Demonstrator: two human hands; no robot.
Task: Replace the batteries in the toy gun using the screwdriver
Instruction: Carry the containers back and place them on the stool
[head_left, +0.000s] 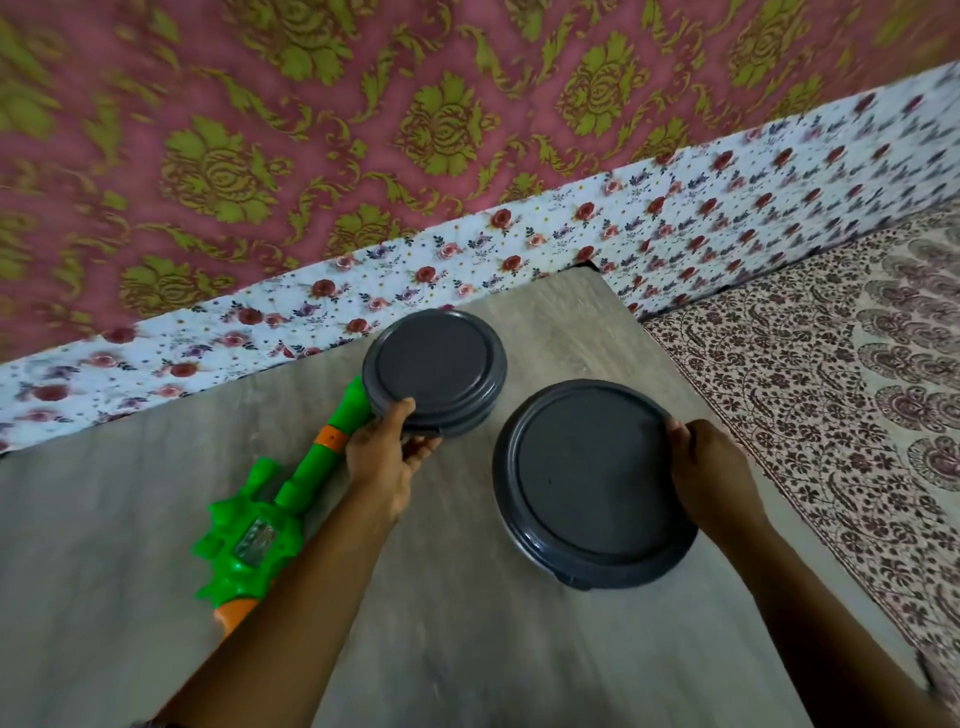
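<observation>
Toy gun (262, 525): bright green moulded plastic, spiky outline round the body, orange band partway along the barrel, orange grip end at the near side, and a small clear or silvery panel on the body whose detail is too blurred to read. It lies flat on the grey wood-grain table (467, 649), left of centre. Long axis runs diagonally: grip end toward the near left, muzzle toward the far right, where the tip sits just beside the far dark grey round container (434, 371). The left forearm crosses over the gun's near end. Left hand (382, 460): thumb on the container's near rim, fingers curled under its edge, gripping it. Right hand (714, 473): fingers wrapped over the right rim of a second, nearer dark grey round lid (592, 488), holding it tilted. Floral white cloth (675, 218) lines the table's far edge; patterned maroon fabric (831, 395) lies to the right.
</observation>
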